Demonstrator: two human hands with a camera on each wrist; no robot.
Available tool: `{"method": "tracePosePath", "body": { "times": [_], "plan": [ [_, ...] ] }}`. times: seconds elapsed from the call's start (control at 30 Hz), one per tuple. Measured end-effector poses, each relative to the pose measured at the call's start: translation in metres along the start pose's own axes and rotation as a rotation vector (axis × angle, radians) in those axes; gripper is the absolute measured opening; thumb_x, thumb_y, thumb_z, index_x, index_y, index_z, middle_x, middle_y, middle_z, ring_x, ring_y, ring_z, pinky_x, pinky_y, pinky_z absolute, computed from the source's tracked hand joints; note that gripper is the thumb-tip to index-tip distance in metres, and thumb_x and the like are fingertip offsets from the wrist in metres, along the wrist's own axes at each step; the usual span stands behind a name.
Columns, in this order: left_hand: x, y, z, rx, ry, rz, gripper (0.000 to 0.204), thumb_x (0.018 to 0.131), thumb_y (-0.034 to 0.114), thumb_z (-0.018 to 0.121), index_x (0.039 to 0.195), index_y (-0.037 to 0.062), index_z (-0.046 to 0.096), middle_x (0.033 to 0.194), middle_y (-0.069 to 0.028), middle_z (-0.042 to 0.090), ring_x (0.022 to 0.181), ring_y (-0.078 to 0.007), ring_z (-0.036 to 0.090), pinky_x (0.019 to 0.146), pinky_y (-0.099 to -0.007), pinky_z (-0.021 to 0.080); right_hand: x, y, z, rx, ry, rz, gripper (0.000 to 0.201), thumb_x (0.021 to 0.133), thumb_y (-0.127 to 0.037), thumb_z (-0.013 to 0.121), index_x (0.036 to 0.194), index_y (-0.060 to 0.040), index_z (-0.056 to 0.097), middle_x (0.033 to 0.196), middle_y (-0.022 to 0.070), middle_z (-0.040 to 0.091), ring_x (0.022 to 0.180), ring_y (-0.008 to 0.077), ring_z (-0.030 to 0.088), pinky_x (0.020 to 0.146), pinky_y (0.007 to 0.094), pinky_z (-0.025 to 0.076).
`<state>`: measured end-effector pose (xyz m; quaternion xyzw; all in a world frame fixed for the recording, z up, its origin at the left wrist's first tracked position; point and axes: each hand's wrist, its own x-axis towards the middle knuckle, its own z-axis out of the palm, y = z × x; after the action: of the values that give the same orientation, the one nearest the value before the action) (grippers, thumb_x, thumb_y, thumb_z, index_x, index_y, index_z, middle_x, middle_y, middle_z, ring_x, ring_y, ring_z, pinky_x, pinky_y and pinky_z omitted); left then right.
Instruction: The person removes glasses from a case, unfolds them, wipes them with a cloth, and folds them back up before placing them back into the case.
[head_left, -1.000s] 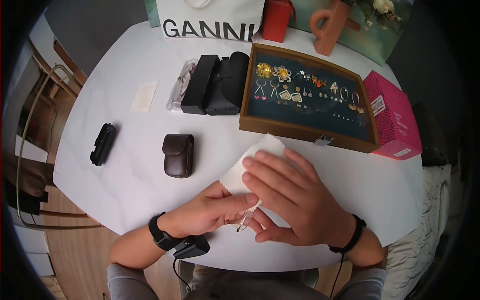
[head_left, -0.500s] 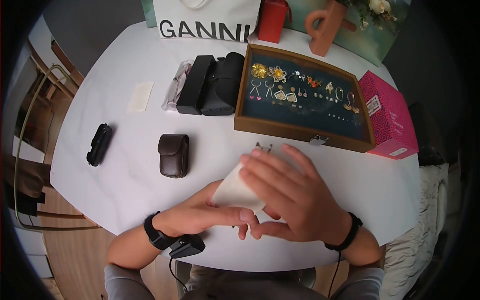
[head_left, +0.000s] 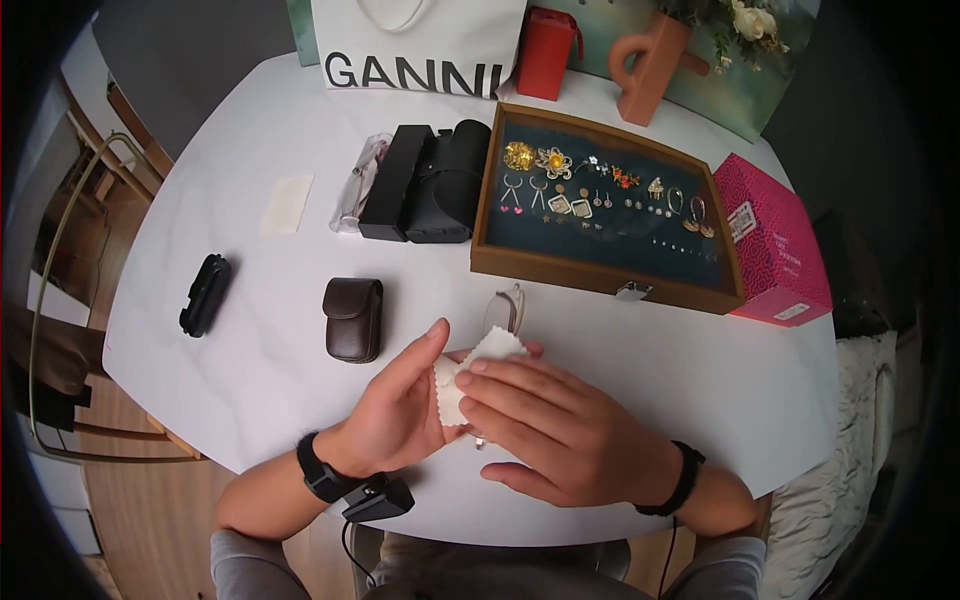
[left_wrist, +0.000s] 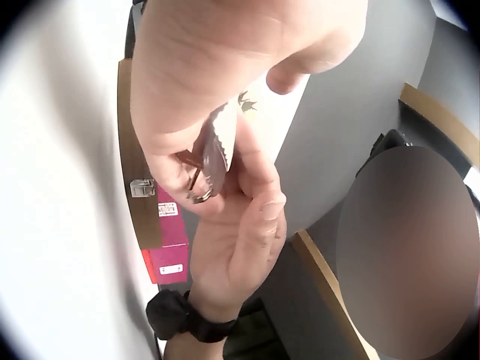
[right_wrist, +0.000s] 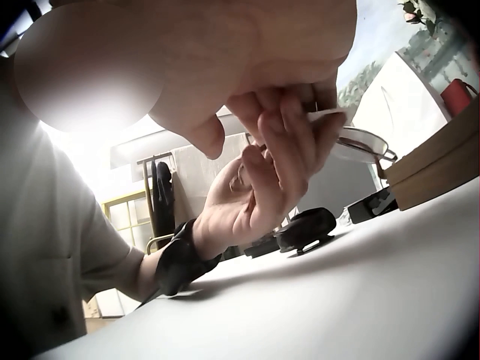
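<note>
Eyeglasses (head_left: 503,310) stick out beyond the far edge of a cream cloth (head_left: 448,392) with zigzag edges. The left hand (head_left: 392,420) holds them from below, palm up, its thumb raised away from the cloth. In the right wrist view, the left hand's (right_wrist: 266,176) fingers curl up round the glasses (right_wrist: 364,144). Across the cloth lies the right hand (head_left: 570,430), fingers nearly straight and pressing on it, thumb apart. The left wrist view shows the folded cloth (left_wrist: 223,135) between both hands; most of the frame is hidden.
A brown leather pouch (head_left: 353,320) and a black case (head_left: 206,295) stand to the left. Farther back are a small cloth (head_left: 288,204), black cases (head_left: 398,185), a jewelry display box (head_left: 500,262) and a pink box (head_left: 770,240). A white bag (head_left: 420,45) stands behind.
The left thumb has lifted off the cloth and now points away. The cloth is more bunched under the right fingers, and more of the glasses shows at its far side.
</note>
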<state>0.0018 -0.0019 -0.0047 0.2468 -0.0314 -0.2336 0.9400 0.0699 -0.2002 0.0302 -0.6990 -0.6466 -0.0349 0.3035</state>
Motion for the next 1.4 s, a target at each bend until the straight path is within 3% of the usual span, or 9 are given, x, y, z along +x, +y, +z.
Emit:
{"method": "tracePosePath", "body": {
  "times": [0.03, 0.27, 0.37, 0.43, 0.53, 0.77, 0.97, 1.07, 1.4],
  "plan": [
    [0.001, 0.003, 0.007, 0.126, 0.130, -0.067, 0.066, 0.107, 0.053, 0.019, 0.152, 0.0071, 0.033, 0.125, -0.0003, 0.061, 0.109, -0.0097, 0.058, 0.091, -0.0282, 0.046, 0.000, 0.000, 0.001, 0.012, -0.006, -0.013, 0.047, 0.082, -0.022, 0.072, 0.116, 0.0082, 0.060, 0.128, 0.0226, 0.057, 0.123, 0.0353, 0.055, 0.106, 0.0467, 0.043],
    [-0.002, 0.001, 0.009, 0.226, 0.175, -0.035, 0.066, 0.107, 0.054, 0.019, 0.155, 0.0110, 0.030, 0.115, 0.0031, 0.061, 0.095, -0.0077, 0.057, 0.080, -0.0254, 0.045, -0.002, -0.004, 0.004, -0.058, 0.070, -0.054, 0.036, 0.082, -0.014, 0.071, 0.110, 0.0075, 0.064, 0.121, 0.0197, 0.062, 0.119, 0.0320, 0.058, 0.102, 0.0445, 0.048],
    [-0.004, 0.006, 0.009, 0.381, 0.141, -0.069, 0.074, 0.104, 0.058, 0.019, 0.155, 0.0049, 0.025, 0.137, -0.0116, 0.053, 0.123, -0.0225, 0.055, 0.103, -0.0385, 0.044, -0.001, -0.002, 0.002, -0.167, 0.088, -0.066, 0.038, 0.087, -0.021, 0.068, 0.112, 0.0066, 0.064, 0.121, 0.0187, 0.063, 0.121, 0.0314, 0.057, 0.105, 0.0462, 0.045],
    [-0.008, -0.001, 0.010, 0.239, 0.193, -0.021, 0.061, 0.107, 0.053, 0.024, 0.150, 0.0120, 0.036, 0.113, -0.0015, 0.061, 0.088, -0.0103, 0.055, 0.076, -0.0274, 0.043, 0.002, -0.003, -0.007, -0.251, 0.082, -0.023, 0.042, 0.089, -0.027, 0.066, 0.114, 0.0060, 0.064, 0.123, 0.0187, 0.062, 0.123, 0.0315, 0.056, 0.107, 0.0471, 0.042],
    [-0.008, -0.001, 0.001, 0.358, 0.045, -0.018, 0.061, 0.106, 0.055, 0.023, 0.147, 0.0124, 0.036, 0.114, -0.0062, 0.061, 0.089, -0.0127, 0.056, 0.078, -0.0287, 0.044, 0.002, 0.000, -0.014, -0.340, 0.085, 0.052, 0.050, 0.091, -0.037, 0.063, 0.118, 0.0054, 0.062, 0.127, 0.0192, 0.061, 0.126, 0.0325, 0.054, 0.111, 0.0487, 0.037],
    [-0.003, -0.003, 0.012, 0.365, 0.011, 0.023, 0.061, 0.094, 0.003, 0.062, 0.147, 0.0057, 0.033, 0.116, -0.0098, 0.063, 0.105, -0.0173, 0.061, 0.088, -0.0327, 0.048, 0.001, 0.004, -0.019, -0.354, 0.141, 0.150, 0.060, 0.092, -0.042, 0.061, 0.127, 0.0065, 0.057, 0.134, 0.0217, 0.056, 0.131, 0.0347, 0.050, 0.112, 0.0498, 0.034],
    [-0.009, 0.000, 0.007, 0.427, 0.108, 0.010, 0.065, 0.088, -0.012, 0.058, 0.146, 0.0042, 0.035, 0.123, -0.0142, 0.063, 0.099, -0.0183, 0.065, 0.082, -0.0288, 0.051, -0.002, -0.005, -0.006, -0.275, 0.072, 0.038, 0.056, 0.090, -0.039, 0.063, 0.121, 0.0072, 0.059, 0.130, 0.0216, 0.058, 0.128, 0.0340, 0.052, 0.111, 0.0517, 0.034],
    [-0.007, 0.001, -0.004, 0.477, -0.039, -0.004, 0.062, 0.087, -0.014, 0.056, 0.144, 0.0028, 0.037, 0.116, -0.0147, 0.065, 0.093, -0.0189, 0.066, 0.078, -0.0298, 0.052, 0.001, -0.005, -0.018, -0.332, 0.111, 0.087, 0.054, 0.089, -0.037, 0.065, 0.119, 0.0076, 0.060, 0.128, 0.0218, 0.059, 0.126, 0.0342, 0.054, 0.111, 0.0521, 0.035],
    [-0.010, 0.000, 0.007, 0.625, 0.024, -0.032, 0.064, 0.087, -0.015, 0.050, 0.145, 0.0046, 0.030, 0.111, -0.0167, 0.065, 0.086, -0.0215, 0.067, 0.072, -0.0310, 0.054, -0.002, -0.002, -0.008, -0.299, 0.091, -0.006, 0.050, 0.089, -0.035, 0.063, 0.116, 0.0074, 0.063, 0.127, 0.0188, 0.061, 0.128, 0.0318, 0.053, 0.114, 0.0491, 0.033]
  ]
}}
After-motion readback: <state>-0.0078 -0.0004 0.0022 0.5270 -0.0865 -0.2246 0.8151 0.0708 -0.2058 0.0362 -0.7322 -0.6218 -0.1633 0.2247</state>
